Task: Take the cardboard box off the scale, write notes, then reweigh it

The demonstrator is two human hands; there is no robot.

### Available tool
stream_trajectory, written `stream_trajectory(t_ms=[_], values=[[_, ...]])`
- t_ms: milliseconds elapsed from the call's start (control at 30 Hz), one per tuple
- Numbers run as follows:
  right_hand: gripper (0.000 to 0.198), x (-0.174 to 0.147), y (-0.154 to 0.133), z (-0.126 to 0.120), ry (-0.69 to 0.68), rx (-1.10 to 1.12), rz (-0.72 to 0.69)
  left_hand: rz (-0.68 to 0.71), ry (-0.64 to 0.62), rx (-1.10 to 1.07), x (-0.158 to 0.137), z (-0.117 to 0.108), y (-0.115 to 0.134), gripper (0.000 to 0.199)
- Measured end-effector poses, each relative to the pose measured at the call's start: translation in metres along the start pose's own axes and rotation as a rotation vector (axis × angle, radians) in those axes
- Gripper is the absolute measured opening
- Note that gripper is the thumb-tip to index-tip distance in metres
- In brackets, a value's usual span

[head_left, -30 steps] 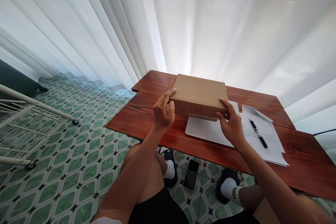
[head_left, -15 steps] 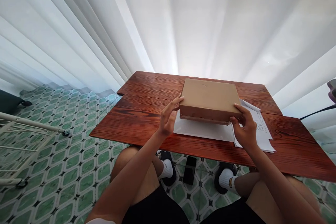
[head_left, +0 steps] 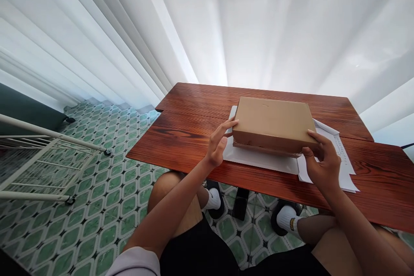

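A closed brown cardboard box (head_left: 271, 120) is held between my two hands over the table. My left hand (head_left: 218, 144) has its fingertips against the box's left side near the front corner, with the thumb off it. At the front right corner, my right hand (head_left: 323, 164) grips the box, fingers on top and thumb at the front face. Underneath is a flat white panel (head_left: 258, 161); whether the box touches it I cannot tell. Several white paper sheets (head_left: 344, 172) lie beside it, partly behind my right hand, one with print and a curled edge.
The reddish wooden table (head_left: 181, 131) has a stepped left edge. White curtains (head_left: 194, 21) hang behind it. A white wire rack on wheels (head_left: 48, 168) stands on the tiled floor at left. A black flat object (head_left: 240, 204) is on the floor between my feet.
The view has turned left, so the table and box appear farther right. More of the white panel shows along the box's left side. Both hands have stayed at the box.
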State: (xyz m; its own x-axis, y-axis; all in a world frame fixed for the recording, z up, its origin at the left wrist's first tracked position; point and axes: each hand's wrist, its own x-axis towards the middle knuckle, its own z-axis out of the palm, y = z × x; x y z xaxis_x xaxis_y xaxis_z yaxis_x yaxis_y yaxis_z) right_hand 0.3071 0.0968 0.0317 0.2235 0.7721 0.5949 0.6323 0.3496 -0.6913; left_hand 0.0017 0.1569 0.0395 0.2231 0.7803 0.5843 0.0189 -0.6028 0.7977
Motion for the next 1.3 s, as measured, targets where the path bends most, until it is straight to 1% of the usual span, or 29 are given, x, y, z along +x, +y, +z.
stream_trajectory(t_ms=[133,300,433,500,600,667,733,800,900,967,1133,1300], values=[[0.042,-0.001,0.001,0.0,-0.002,0.012,0.015,0.033,-0.005,-0.037,0.0,0.001,-0.004,0.05],[0.041,0.0,0.001,0.001,-0.001,0.042,-0.002,0.017,0.013,-0.053,-0.001,0.003,-0.008,0.051],[0.041,0.001,-0.001,0.003,-0.005,0.032,-0.018,0.007,0.038,-0.024,-0.002,0.007,-0.011,0.05],[0.041,0.002,-0.002,0.003,-0.003,0.002,-0.047,0.001,0.078,-0.001,-0.002,0.01,-0.013,0.048],[0.042,0.003,-0.003,0.005,0.007,-0.05,-0.121,0.02,0.186,0.072,-0.001,0.016,-0.018,0.046],[0.043,0.004,-0.002,0.007,0.012,-0.07,-0.163,0.09,0.255,0.16,0.001,0.02,-0.022,0.046],[0.042,0.005,-0.001,0.008,0.014,-0.079,-0.184,0.164,0.289,0.261,0.003,0.023,-0.026,0.045],[0.041,0.006,0.001,0.009,0.01,-0.081,-0.188,0.175,0.293,0.352,0.005,0.023,-0.027,0.044],[0.04,0.008,0.004,0.01,-0.01,-0.071,-0.175,0.121,0.288,0.429,0.008,0.022,-0.024,0.039],[0.039,0.01,0.005,0.011,-0.023,-0.059,-0.173,0.108,0.277,0.447,0.008,0.021,-0.021,0.038],[0.036,0.012,0.007,0.013,-0.043,-0.062,-0.163,0.099,0.274,0.49,0.009,0.025,-0.015,0.043],[0.037,0.011,0.007,0.014,-0.041,-0.081,-0.154,0.105,0.291,0.504,0.01,0.029,-0.017,0.049]])
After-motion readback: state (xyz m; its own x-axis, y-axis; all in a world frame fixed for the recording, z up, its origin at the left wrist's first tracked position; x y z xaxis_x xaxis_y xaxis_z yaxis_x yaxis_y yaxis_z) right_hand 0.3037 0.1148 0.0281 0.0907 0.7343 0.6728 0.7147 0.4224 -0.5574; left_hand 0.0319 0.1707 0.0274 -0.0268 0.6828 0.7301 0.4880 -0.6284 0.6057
